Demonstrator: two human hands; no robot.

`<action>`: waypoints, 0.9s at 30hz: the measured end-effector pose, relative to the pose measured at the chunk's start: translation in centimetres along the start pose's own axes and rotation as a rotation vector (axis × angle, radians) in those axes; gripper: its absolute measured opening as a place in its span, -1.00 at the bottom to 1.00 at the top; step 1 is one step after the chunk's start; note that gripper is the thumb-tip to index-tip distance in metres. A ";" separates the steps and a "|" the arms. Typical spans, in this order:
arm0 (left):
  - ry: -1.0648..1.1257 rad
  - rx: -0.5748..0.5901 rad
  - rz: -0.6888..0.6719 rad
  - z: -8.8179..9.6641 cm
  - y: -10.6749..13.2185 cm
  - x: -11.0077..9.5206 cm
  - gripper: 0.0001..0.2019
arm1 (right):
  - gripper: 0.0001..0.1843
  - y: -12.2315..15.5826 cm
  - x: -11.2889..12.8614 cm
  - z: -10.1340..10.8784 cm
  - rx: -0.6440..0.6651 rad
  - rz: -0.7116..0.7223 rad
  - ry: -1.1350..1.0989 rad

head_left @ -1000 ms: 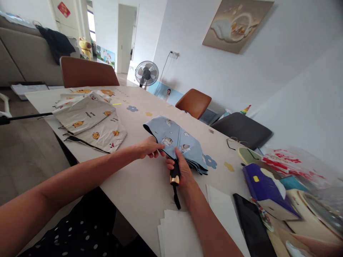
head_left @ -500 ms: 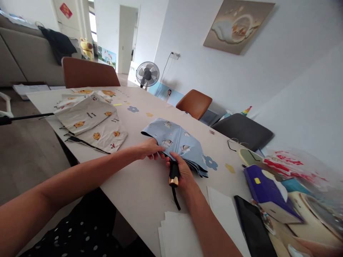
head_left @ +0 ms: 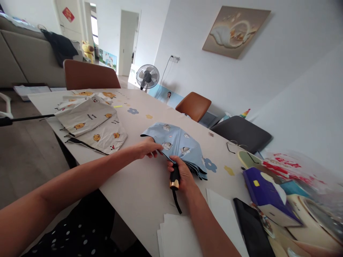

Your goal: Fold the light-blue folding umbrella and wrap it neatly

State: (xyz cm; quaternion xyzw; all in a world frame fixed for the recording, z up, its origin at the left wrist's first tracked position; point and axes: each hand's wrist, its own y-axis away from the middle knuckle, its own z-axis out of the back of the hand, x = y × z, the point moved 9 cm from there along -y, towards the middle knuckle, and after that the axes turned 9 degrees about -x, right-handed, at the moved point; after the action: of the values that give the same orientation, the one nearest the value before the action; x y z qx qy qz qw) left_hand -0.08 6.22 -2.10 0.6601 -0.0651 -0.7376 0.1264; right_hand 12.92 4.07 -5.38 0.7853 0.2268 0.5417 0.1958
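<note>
A light blue umbrella [head_left: 178, 141] with cartoon animal prints lies collapsed on the table, its canopy loosely folded. My right hand [head_left: 182, 174] is wrapped round its black handle, which has a gold end and a dangling black strap. My left hand [head_left: 150, 147] pinches the canopy's near edge, thumb on top and fingers curled beneath. Left of my hands rests a cream umbrella [head_left: 93, 121] with orange and yellow cartoon prints, its canopy slack and its black shaft sticking out past the table edge.
White paper sheets [head_left: 178, 235] lie by my right forearm. Farther right are a black tablet-like device [head_left: 253, 228], a purple tissue box [head_left: 270, 194], a plastic bag [head_left: 294, 167] and eyeglasses [head_left: 235, 144]. Chairs, including a brown one [head_left: 91, 75], stand around the table [head_left: 136, 200].
My left hand has shifted slightly left along the blue canopy's edge, a little apart from the right hand. The camera view has tilted slightly. Both hands keep their hold.
</note>
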 end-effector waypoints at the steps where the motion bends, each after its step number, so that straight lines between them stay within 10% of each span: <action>1: 0.058 -0.038 0.005 0.5 -0.2 0.0 -0.88 | -0.81 0.0 0.2 0.2 -0.019 0.011 0.008; 10: 0.283 -0.311 -0.052 3.8 -1.1 -0.4 -0.86 | -0.73 1.0 3.9 1.4 -0.100 0.216 -0.042; 16: 0.074 -0.700 -0.452 6.0 0.5 -3.3 -0.72 | -0.72 1.4 4.4 1.7 -0.163 0.276 -0.039; 27: -0.140 -0.208 -0.758 -4.1 2.1 -10.3 -0.61 | -0.82 2.7 4.8 0.3 -0.190 0.442 0.092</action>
State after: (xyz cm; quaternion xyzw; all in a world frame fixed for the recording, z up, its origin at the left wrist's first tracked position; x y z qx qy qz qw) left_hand 5.22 7.32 7.82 0.5691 0.2496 -0.7779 -0.0932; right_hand 15.09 4.59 -0.29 0.7685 0.0064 0.6254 0.1350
